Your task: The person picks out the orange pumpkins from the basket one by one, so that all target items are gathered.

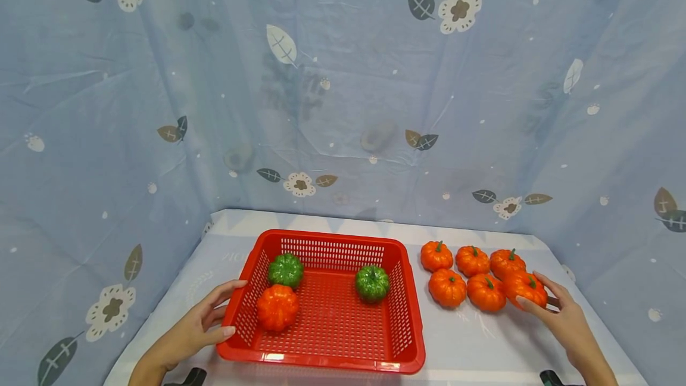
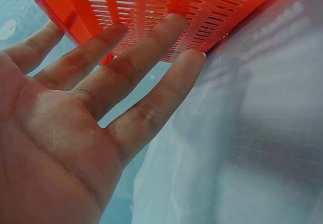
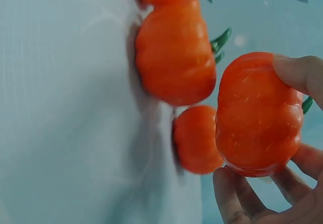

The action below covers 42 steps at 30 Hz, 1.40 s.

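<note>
My right hand (image 1: 569,320) holds a small orange pumpkin (image 3: 260,115) between thumb and fingers. In the right wrist view that pumpkin is lifted off the table, its green stem partly hidden. Close by on the table sit several more orange pumpkins (image 1: 486,292) in two rows. At the red basket's (image 1: 327,361) left side, my left hand (image 1: 190,329) touches the wall with extended fingers, as the left wrist view shows. Inside the basket lie a green pumpkin (image 1: 286,270) at the back left, an orange one (image 1: 277,308) in front of it and another green one (image 1: 372,283) to the right.
A pale cloth covers the table (image 1: 461,350). Blue curtains (image 1: 343,106) printed with flowers and leaves enclose it at the back and on both sides. Dark wrist-worn pieces (image 1: 194,377) show at the bottom edge of the head view.
</note>
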Motion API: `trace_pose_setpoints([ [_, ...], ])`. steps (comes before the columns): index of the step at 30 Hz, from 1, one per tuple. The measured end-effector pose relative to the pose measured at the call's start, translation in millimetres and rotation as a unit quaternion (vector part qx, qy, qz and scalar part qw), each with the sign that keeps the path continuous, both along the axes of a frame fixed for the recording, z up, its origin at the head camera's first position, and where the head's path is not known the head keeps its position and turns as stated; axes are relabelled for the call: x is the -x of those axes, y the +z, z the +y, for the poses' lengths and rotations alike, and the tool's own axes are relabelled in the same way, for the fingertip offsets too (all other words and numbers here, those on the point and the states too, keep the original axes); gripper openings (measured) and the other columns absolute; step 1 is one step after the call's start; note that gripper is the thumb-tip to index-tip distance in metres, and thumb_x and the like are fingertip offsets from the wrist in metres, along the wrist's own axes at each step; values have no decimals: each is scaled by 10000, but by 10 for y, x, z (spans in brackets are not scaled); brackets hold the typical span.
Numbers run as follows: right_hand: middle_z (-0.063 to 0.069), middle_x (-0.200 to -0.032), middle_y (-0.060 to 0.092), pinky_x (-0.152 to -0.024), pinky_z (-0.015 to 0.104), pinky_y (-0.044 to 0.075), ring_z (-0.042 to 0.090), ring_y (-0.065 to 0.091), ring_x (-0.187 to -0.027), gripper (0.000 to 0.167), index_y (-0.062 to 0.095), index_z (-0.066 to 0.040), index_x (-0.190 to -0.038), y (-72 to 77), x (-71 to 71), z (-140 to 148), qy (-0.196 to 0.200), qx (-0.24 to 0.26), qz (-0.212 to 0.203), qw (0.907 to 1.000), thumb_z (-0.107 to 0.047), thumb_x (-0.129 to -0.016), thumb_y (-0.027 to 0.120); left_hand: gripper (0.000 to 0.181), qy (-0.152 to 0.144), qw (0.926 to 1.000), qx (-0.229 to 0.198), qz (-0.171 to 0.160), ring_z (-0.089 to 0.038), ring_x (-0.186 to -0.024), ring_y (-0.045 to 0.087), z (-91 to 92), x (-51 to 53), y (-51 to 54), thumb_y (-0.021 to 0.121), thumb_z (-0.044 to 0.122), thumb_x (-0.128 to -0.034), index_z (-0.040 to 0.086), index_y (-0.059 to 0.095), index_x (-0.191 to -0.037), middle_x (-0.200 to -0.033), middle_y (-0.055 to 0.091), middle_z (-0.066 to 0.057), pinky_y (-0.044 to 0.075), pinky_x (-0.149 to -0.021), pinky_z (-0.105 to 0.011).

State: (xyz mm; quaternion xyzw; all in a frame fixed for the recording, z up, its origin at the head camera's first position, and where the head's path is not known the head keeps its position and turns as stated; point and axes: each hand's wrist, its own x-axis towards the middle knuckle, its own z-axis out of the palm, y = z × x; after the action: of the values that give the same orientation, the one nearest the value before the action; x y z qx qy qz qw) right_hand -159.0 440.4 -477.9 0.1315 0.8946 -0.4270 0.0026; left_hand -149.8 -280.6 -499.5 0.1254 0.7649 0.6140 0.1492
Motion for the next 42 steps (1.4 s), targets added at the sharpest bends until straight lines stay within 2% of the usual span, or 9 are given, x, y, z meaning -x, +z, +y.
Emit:
trace_pose_setpoints([
  [2,323,-1654,30,-974,702,427,571,266,-1384,1025,93,-108,-1650,-31,18,47,-98,74,-83,9999,-576,-945,673,765,20,10000,5,-3,-545,-1340,446,0,1,3,694,159,-955,134,277,-1596,-1631,185,-301,591,-912,-436],
  [5,323,-1657,-17,-996,747,380,588,220,-1395,1060,76,-111,-1650,-80,61,99,-244,142,-232,9993,-604,-929,677,766,56,10000,7,-33,-542,-1339,450,4,1,11,697,167,-953,144,279,-1595,-1633,187,-295,592,-908,-439],
  [8,309,-1662,-58,-1037,764,331,595,166,-1416,1094,56,-117,-1648,-119,100,133,-393,212,-417,9981,-631,-912,681,771,74,10000,20,-17,-546,-1337,452,12,-3,16,701,170,-950,138,279,-1595,-1633,187,-297,593,-904,-443],
  [14,337,-1644,-89,-1075,754,294,606,129,-1429,1093,20,-105,-1644,-206,128,203,-274,183,-618,9975,-627,-928,660,764,70,10000,44,10,-550,-1338,449,20,-4,21,697,167,-956,133,280,-1595,-1630,192,-301,589,-915,-449],
  [21,379,-1622,0,-1028,712,389,595,203,-1396,1128,55,-78,-1643,-305,171,229,-464,136,-606,9970,-641,-900,688,780,170,9998,78,-13,-535,-1344,451,30,0,23,715,182,-940,159,290,-1593,-1635,206,-275,590,-912,-444],
  [29,367,-1630,44,-1022,710,393,583,212,-1409,1138,56,-105,-1649,-316,189,231,-476,287,-580,9968,-613,-884,729,779,-2,10000,0,65,-540,-1321,474,1,7,4,700,158,-953,120,266,-1599,-1622,199,-312,595,-901,-426],
  [33,356,-1636,53,-1023,709,403,581,235,-1397,1099,96,-86,-1645,-258,168,188,-402,209,-294,9985,-582,-898,732,780,-5,10000,28,59,-546,-1330,462,-1,0,7,701,160,-953,126,266,-1600,-1629,192,-303,592,-908,-427],
  [35,359,-1628,95,-1014,715,408,585,272,-1372,1046,149,-47,-1632,-202,154,143,-311,70,40,9995,-551,-918,724,777,-7,10000,59,54,-547,-1331,458,-1,-6,11,700,162,-954,124,268,-1598,-1629,190,-305,593,-907,-427],
  [42,358,-1574,243,-1026,741,366,581,338,-1333,862,327,-18,-1576,133,169,-190,-36,-398,1025,9939,-466,-953,720,752,-54,9999,13,93,-549,-1329,452,8,-3,22,685,126,-962,127,279,-1595,-1616,204,-311,596,-900,-412],
])
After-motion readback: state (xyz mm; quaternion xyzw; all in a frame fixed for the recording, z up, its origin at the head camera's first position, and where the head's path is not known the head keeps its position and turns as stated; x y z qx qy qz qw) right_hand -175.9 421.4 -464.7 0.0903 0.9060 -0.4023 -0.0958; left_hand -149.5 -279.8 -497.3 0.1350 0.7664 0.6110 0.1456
